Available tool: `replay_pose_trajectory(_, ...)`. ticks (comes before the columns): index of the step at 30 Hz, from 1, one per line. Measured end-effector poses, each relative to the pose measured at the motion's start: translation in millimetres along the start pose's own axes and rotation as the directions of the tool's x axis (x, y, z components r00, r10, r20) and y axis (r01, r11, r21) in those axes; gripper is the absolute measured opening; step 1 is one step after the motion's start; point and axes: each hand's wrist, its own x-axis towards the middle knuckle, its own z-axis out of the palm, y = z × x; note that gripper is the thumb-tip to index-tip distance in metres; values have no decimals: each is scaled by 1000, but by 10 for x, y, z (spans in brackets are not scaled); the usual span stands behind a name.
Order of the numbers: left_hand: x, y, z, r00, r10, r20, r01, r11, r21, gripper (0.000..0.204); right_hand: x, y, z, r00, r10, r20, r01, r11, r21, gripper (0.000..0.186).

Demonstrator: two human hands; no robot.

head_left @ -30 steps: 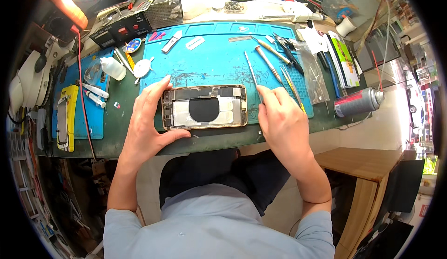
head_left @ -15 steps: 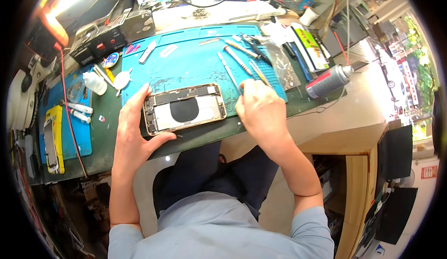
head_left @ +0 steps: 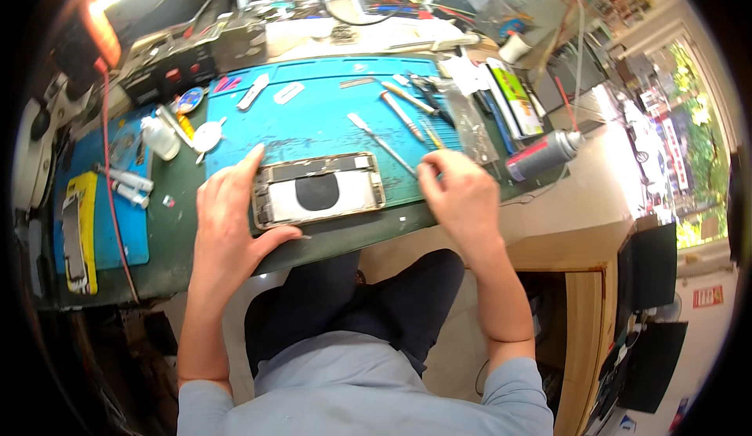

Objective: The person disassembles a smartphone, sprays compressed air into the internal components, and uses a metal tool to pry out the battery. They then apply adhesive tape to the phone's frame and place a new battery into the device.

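An opened smartphone (head_left: 345,200), its inner parts and a dark round coil pad showing, lies on the near edge of the blue mat. My left hand (head_left: 225,215) clasps its left end, index finger by the far corner and thumb along the near edge. To the right of the phone, my right hand (head_left: 464,195) is closed on the near end of a thin pry tool (head_left: 385,145). The tool's flat, pale tip points away and to the left, over the mat. Its grip end is hidden by my fingers.
Screwdrivers (head_left: 403,117) and dark tweezers or pliers (head_left: 432,99) lie beyond my right hand. A spray can (head_left: 540,156) lies at the right table edge. Further left are a white bottle (head_left: 161,140), syringes (head_left: 128,184) and a yellow-framed part (head_left: 80,236). A red cable (head_left: 112,170) hangs there.
The pry tool has swung so that its tip lies further left and nearer the phone. My right hand has shifted slightly right, and the whole view has moved a little. My left hand stays at the phone.
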Motion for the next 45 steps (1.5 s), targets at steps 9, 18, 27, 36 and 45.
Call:
replay_pose_trajectory(9, -50, -173, 24, 967, -105, -232, 102, 995, -25, 82, 212, 540, -46, 967, 255, 10, -238, 913, -330, 34)
replay_pose_trajectory(18, -52, -194, 33, 938, -176, -299, 163, 984, -69, 70, 276, 546, 65, 979, 153, -131, -191, 916, -353, 18)
replay_pose_trajectory(27, -54, -210, 75, 927, -156, -340, 131, 987, -95, 65, 313, 238, -159, 862, -110, -495, 45, 989, -142, 13)
replay_pose_trajectory(36, -47, -180, 77, 921, -180, -345, 122, 976, -183, 61, -32, -622, 106, 799, -585, -137, 595, 803, 38, 22)
replay_pose_trajectory(45, 0, -97, -52, 987, 122, -108, -127, 991, -40, 44, -87, -542, 114, 833, -551, -58, 550, 813, 190, 28)
